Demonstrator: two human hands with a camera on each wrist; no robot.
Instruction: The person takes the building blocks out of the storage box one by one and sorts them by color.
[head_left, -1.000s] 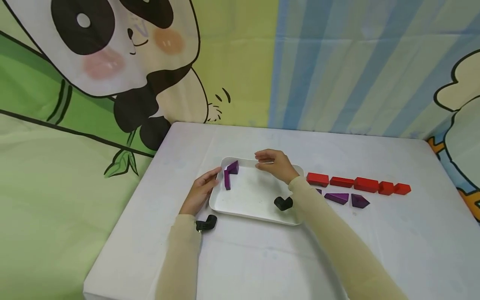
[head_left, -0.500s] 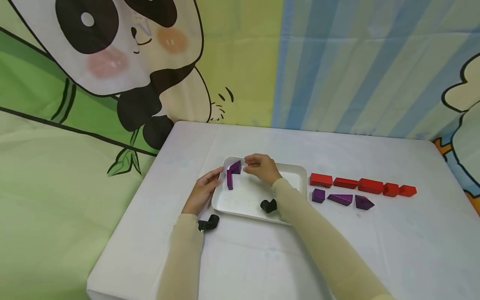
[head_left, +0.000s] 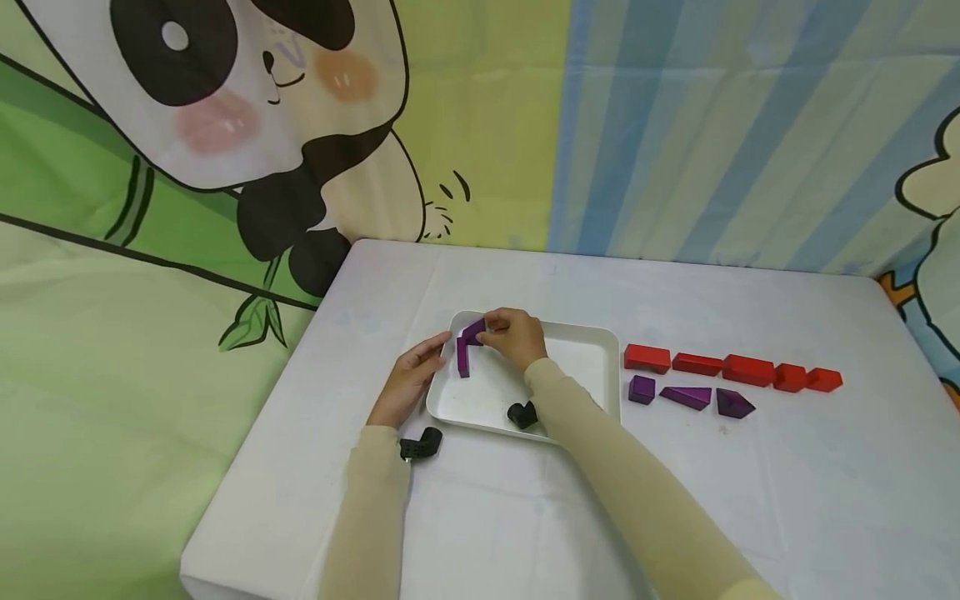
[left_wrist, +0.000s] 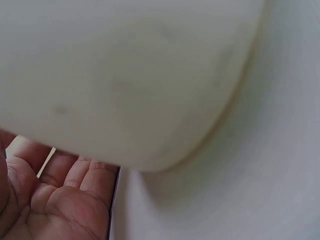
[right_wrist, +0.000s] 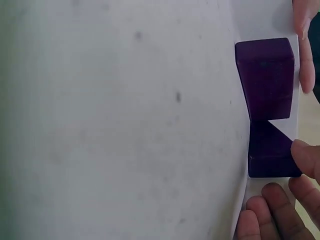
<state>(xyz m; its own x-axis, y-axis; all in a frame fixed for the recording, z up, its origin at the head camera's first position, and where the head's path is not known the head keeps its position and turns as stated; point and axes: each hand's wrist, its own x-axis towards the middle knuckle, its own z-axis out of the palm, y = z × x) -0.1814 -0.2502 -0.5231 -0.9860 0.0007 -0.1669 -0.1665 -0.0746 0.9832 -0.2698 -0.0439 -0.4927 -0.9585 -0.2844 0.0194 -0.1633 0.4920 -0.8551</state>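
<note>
A white tray (head_left: 577,367) lies on the table with two purple blocks at its left end. My right hand (head_left: 517,337) pinches the corner of a purple triangular block (right_wrist: 272,152) between thumb and forefinger; its other fingers curl beside it. That block meets a long purple block (head_left: 462,358) at an angle, ends together in the right wrist view. My left hand (head_left: 408,379) rests against the tray's left side, fingers fairly straight. In the left wrist view, the tray's corner (left_wrist: 150,125) covers the fingertips of this hand.
Right of the tray, a row of red blocks (head_left: 748,370) runs along the table (head_left: 480,517). In front of them lie a purple cube (head_left: 641,390), a purple wedge (head_left: 686,397) and a pointed purple block (head_left: 735,404). A printed curtain (head_left: 480,125) stands behind.
My right hand has moved left across the tray and taken hold of the purple triangular block. My left hand has stayed at the tray's side.
</note>
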